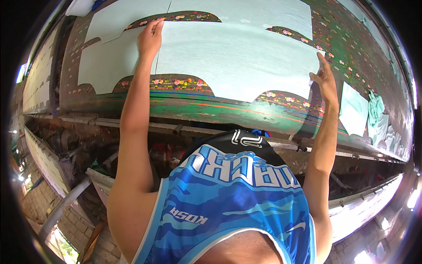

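Observation:
A pale mint cloth panel point(237, 57) with curved cut-outs along its edges lies across the printing table in front of me. My left hand point(150, 40) is closed at its far left corner, thumb and fingers pinched on the edge. At the far right corner is my right hand point(325, 81), its index finger stretched to the corner and the thumb apart, resting by the right edge. Whether cloth sits between the right fingers is hard to see. Another mint panel point(112, 64) adjoins on the left, and a further one point(268, 13) lies beyond.
The long table point(228, 108) has a worn green and dark surface with colourful flower-like specks showing between panels. To the right lie a small mint piece point(353, 109) and a crumpled mint cloth point(376, 110). A metal rail point(101, 123) runs along the near edge. Another table point(373, 207) stands behind me.

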The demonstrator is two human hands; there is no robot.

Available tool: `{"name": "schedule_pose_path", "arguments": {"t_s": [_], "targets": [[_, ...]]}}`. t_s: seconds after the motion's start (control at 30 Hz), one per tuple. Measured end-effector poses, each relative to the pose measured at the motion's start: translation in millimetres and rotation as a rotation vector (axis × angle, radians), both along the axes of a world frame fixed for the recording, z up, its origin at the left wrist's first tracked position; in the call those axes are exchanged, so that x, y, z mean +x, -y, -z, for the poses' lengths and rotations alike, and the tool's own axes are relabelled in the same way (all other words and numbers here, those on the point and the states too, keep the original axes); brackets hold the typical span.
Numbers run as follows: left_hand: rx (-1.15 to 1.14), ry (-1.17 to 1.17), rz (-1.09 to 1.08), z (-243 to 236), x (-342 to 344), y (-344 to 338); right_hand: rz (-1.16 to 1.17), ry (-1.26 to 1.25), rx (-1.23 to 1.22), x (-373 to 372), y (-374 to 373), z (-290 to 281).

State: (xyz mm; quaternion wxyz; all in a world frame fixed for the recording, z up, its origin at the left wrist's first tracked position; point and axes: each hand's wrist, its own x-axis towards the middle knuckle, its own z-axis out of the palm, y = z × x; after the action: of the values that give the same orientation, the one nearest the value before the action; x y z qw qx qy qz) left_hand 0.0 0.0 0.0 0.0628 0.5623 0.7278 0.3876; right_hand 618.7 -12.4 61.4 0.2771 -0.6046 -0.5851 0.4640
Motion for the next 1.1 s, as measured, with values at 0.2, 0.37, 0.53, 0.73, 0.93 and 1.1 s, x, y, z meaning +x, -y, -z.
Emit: {"name": "schedule_pose_path", "arguments": {"t_s": [0.2,0.37,0.53,0.73,0.93,1.1], "targets": [[0.14,0.106,0.009,-36.4,2.4,36.6,-0.114,-0.134,0.182,10.3,24.5,-11.9],[0.243,0.196,0.051,-61.5,-2.0,52.8,-0.138,-0.244,0.193,15.8,40.7,-32.0],[0.281,0.273,0.098,-67.2,-2.4,49.3,-0.151,-0.266,0.206,23.5,43.8,-42.9],[0.113,0.012,0.036,-39.1,-6.7,31.1,-0.158,-0.123,0.137,15.7,21.8,-11.0],[0.012,0.098,0.068,-15.0,3.6,14.2,-0.186,0.126,0.163,9.2,9.9,10.5],[0.06,0.185,0.072,-45.6,18.5,27.6,-0.175,-0.043,0.11,5.3,14.6,-12.4]]}}
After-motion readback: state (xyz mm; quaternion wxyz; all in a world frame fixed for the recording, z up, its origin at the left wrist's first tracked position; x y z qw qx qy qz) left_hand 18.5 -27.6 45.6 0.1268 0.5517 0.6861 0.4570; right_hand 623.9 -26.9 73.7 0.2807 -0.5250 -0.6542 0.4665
